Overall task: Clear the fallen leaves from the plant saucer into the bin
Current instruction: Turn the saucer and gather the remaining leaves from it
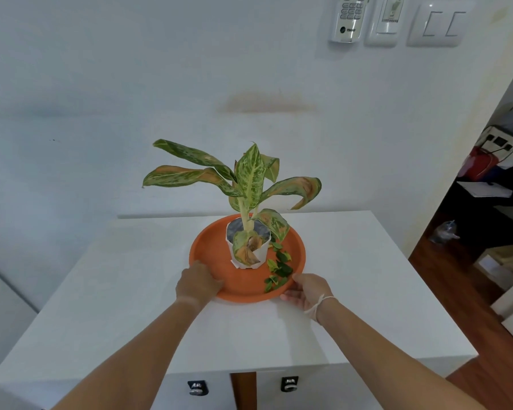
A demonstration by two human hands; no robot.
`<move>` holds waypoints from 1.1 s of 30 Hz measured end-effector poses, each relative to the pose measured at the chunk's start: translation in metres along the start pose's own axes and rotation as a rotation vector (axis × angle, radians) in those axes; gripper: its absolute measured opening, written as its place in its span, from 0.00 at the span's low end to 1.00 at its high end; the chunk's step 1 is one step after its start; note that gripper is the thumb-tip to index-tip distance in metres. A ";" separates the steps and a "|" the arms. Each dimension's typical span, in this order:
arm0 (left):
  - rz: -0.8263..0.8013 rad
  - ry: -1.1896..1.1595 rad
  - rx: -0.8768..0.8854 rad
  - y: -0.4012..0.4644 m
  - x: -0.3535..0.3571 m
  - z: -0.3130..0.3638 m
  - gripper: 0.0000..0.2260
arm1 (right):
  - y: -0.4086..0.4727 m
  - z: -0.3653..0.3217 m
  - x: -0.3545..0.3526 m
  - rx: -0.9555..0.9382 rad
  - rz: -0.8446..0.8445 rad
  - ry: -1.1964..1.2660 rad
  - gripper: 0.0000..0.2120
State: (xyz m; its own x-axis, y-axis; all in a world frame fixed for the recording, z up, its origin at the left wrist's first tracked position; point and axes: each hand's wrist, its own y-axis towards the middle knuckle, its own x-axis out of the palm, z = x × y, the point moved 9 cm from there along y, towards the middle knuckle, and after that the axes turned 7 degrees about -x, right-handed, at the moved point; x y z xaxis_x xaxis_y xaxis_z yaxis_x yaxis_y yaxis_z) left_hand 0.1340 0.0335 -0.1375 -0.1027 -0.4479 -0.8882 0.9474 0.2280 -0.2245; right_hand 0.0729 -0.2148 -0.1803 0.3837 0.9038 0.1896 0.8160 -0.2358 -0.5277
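On the white table point(353, 276), both hands' fingers curl round the saucer point(214, 247) rim beside fallen leaves point(279, 270).

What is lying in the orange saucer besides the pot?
Small green fallen leaves lie loose in the saucer, right of the white pot. Whatever sits under the pot is hidden.

We face a pale wall point(131, 84) carrying light switches point(436, 23) and a keypad point(348, 17). Below us stands a white table point(353, 291). Wooden floor point(444, 279) shows on our right.
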 end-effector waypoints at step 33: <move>0.362 -0.398 0.039 -0.016 -0.029 -0.011 0.12 | 0.007 -0.001 0.002 -0.075 0.052 0.030 0.04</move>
State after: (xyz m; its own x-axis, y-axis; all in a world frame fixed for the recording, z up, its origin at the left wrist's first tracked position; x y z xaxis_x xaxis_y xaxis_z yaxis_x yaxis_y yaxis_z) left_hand 0.1187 0.0524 -0.1131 0.3486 -0.6413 -0.6835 0.9120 0.4003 0.0896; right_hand 0.0803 -0.2149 -0.1826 0.4385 0.8787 0.1888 0.8244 -0.3096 -0.4739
